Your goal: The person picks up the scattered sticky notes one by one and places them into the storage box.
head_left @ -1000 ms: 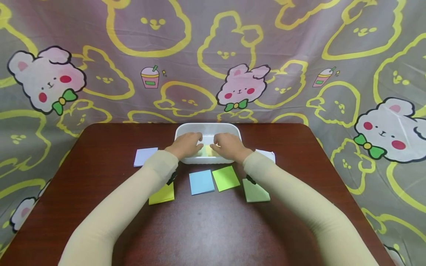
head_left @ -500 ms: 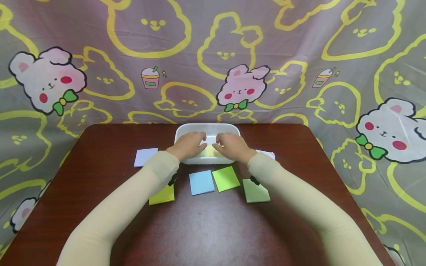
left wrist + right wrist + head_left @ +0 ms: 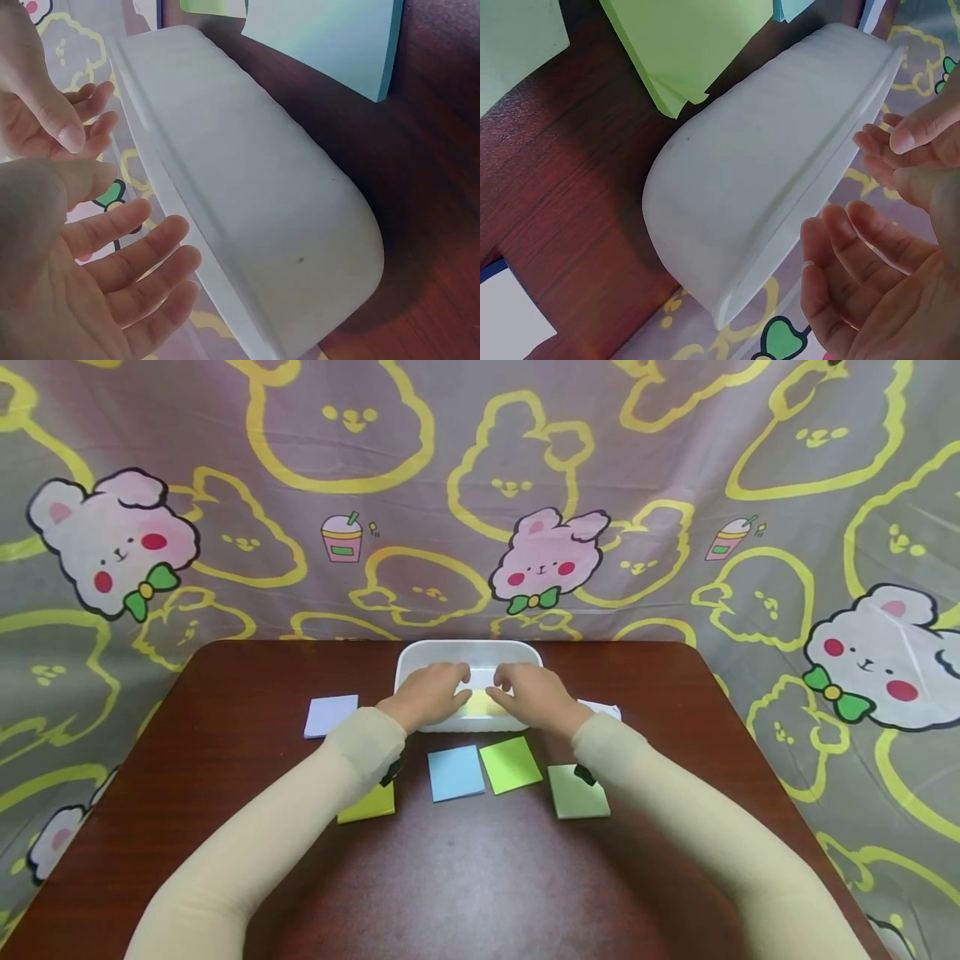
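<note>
The left hand point(image 3: 429, 695) and the right hand point(image 3: 536, 695) are over the white tray point(image 3: 480, 724), facing each other, and on each one the thumb stands apart from the loosely bent fingers. Inside the tray, near these hands, lies a pale yellow pad point(image 3: 482, 702), while a blue pad point(image 3: 457, 772) and a lime green pad point(image 3: 511, 765) lie before it on the table point(image 3: 465, 877).

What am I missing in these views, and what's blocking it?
Head: bin interior, partly behind left hand and right hand.
Head: yellow pad, partly behind left sleeve.
Head: right white pad, partly behind right sleeve.
Wrists: bin interior, behind its outer wall.
Left wrist: blue pad, cut off by top edge.
</note>
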Available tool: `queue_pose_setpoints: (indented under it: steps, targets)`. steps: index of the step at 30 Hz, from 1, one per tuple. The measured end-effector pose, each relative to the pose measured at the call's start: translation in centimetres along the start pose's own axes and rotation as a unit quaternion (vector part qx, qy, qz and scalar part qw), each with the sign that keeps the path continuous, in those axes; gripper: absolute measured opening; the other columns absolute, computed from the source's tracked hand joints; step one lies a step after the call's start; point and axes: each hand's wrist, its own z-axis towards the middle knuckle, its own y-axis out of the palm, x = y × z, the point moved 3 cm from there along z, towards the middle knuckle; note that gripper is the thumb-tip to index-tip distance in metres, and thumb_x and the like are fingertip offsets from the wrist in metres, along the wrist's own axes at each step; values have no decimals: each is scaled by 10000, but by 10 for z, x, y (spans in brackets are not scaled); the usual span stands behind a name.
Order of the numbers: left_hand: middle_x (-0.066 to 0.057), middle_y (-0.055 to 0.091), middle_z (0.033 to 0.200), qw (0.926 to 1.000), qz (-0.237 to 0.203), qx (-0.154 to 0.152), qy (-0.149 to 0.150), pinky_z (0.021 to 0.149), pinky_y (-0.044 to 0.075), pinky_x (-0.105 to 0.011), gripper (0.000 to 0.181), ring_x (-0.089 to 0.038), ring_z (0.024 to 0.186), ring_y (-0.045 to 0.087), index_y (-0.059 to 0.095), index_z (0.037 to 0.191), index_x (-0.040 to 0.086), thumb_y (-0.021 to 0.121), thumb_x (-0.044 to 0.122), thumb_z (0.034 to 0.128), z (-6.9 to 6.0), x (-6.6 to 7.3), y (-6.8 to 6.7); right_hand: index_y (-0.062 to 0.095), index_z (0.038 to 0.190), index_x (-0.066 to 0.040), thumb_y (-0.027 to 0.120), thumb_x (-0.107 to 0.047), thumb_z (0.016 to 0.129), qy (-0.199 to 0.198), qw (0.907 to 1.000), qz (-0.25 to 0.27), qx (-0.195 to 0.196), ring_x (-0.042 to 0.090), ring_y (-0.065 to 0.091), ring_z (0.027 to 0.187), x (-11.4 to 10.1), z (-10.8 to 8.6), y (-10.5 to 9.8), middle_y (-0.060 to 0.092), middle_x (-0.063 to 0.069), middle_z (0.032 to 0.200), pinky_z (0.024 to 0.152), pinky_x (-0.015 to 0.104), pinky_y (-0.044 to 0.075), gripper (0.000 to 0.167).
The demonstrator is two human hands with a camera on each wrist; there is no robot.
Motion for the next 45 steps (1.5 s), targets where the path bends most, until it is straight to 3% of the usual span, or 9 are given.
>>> queue_pose_setpoints:
  steps: [13,26,45]
  targets:
    - [-137,711,1144,9998,66,106,159,888,556,-444,304,-275,1021,686,622,1244,45,596,244,1017,-3,6,2,712,1077,-106,625,-334,993,-34,9999,43,149,198,680,895,-1,-11,-7,740,42,1003,745,399,560,258]
    - [-141,731,1089,9987,119,234,445,838,568,-440,269,-278,978,704,645,1192,36,610,227,1006,-7,17,3,720,1053,-115,655,-331,977,58,9994,173,284,166,613,736,6,-25,-13,737,26,959,621,320,491,238]
    - [-122,732,1087,9982,62,179,572,862,562,-435,272,-270,977,698,647,1202,54,615,238,1004,-7,29,8,714,1057,-101,673,-318,965,349,9982,299,377,182,597,724,28,-40,-21,724,50,937,646,322,503,239]
